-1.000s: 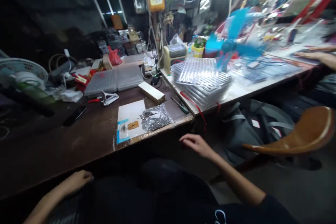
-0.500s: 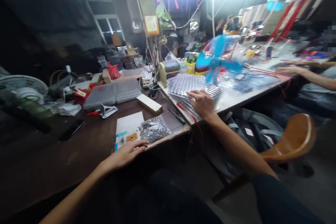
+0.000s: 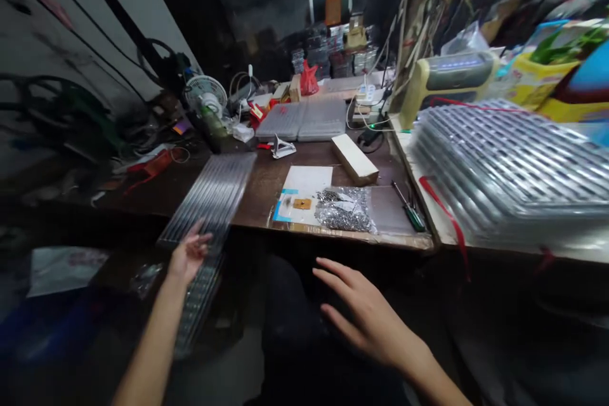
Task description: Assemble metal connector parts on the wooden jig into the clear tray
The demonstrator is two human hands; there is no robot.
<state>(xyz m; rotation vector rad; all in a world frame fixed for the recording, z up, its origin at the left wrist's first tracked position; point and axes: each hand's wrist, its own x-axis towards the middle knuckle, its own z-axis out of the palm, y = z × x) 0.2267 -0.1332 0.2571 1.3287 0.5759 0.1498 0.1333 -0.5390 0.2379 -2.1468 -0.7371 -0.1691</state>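
Observation:
My left hand is at the bench's front edge, fingers apart and slightly curled, over the near end of a ribbed clear plastic tray. Whether it touches the tray I cannot tell. Below that hand, more ribbed plastic trays show dimly under the bench edge. My right hand hangs in the air before the bench, fingers spread, holding nothing. Beyond it lie a plastic bag of small metal parts and a white board with blue tape and a small brown block.
A stack of ribbed clear trays stands on the right table. A green-handled screwdriver and a long white-topped block lie on the bench. Further back are flat clear trays, a white stand and a small fan.
The view has swung left. My right hand has left the tray stack and come before the bench; my left hand has moved left from the board's edge. A ribbed tray now shows there.

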